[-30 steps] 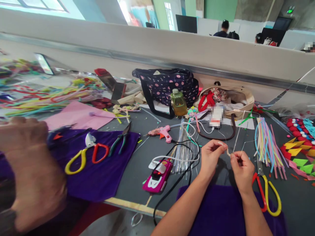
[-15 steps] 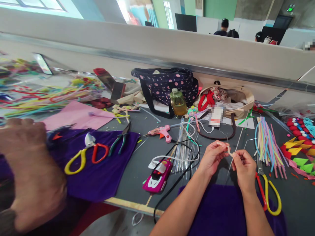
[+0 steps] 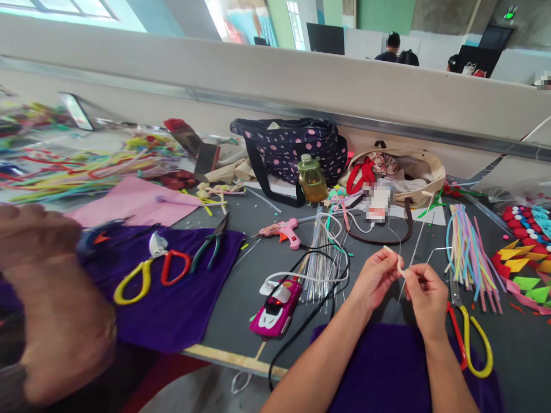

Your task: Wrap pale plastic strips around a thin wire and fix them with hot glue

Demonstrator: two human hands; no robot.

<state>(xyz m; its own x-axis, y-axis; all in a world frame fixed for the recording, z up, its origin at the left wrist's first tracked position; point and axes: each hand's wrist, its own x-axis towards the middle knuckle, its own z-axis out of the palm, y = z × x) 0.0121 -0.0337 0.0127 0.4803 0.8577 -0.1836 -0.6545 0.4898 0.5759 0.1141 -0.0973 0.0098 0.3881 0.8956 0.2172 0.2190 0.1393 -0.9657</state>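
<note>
Between my two hands is a short cream pipe cleaner (image 3: 400,265), bent in a curve. My left hand (image 3: 377,279) pinches it between thumb and fingertips, and a free end pokes out above the fingers. The thumb and index finger of my right hand (image 3: 427,291) are closed on its lower end. A thin pale stem (image 3: 420,234) rises at a slant behind my right hand; whether that hand touches it I cannot tell. Right of my hands lie a bundle of pastel pipe cleaners (image 3: 471,252) and yellow-and-red-handled scissors (image 3: 473,338). Below my forearms is purple cloth (image 3: 383,361).
Left of my hands are metal wires (image 3: 321,264), a pink glue gun (image 3: 282,231) and a magenta car-shaped device (image 3: 275,310) with cords. A co-worker's blurred arm (image 3: 60,310) is at far left, near scissors (image 3: 142,278) and pliers (image 3: 213,241). Bags (image 3: 293,149) stand behind.
The pipe cleaner's free end now sticks out straighter, up and left past my left fingertips. My left hand has shifted slightly right; the co-worker's arm has moved a little.
</note>
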